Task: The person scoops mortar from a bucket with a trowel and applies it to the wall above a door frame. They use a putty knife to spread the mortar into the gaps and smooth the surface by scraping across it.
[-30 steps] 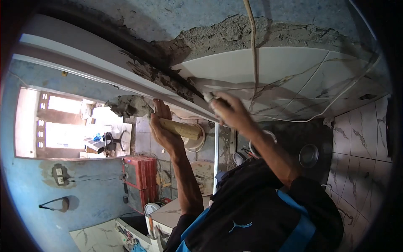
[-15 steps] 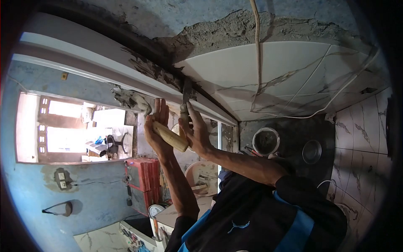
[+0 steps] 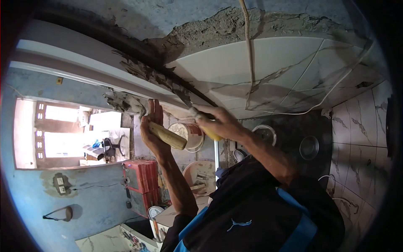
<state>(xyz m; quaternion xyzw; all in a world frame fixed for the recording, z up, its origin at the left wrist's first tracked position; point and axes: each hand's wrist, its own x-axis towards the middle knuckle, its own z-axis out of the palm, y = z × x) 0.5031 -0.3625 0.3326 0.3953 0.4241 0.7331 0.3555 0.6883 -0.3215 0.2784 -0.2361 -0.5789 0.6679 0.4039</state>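
My left hand [image 3: 153, 136] is closed on a trowel [image 3: 170, 135] with a thick wooden handle. Wet grey mortar [image 3: 121, 102] covers its blade, which reaches out to the left. In my right hand [image 3: 220, 123] is a putty knife [image 3: 182, 94], gripped by its yellowish handle, its thin blade lying against the edge of a white frame [image 3: 105, 63]. Dark grey mortar [image 3: 145, 72] is smeared unevenly along that frame, beside the gap to the marbled wall tiles [image 3: 235, 63].
A cable [image 3: 250, 59] hangs over the tiles. Below are a mortar-stained bucket [image 3: 187, 133], a round basin [image 3: 201, 174], another bucket [image 3: 265, 133] and a metal bowl [image 3: 309, 148]. Red boxes [image 3: 140, 174] are stacked by the blue wall [image 3: 92, 201].
My right hand has moved right, away from my left hand, drawing the putty knife along the frame and tilting it. My left hand keeps the trowel nearly still. The view has shifted slightly.
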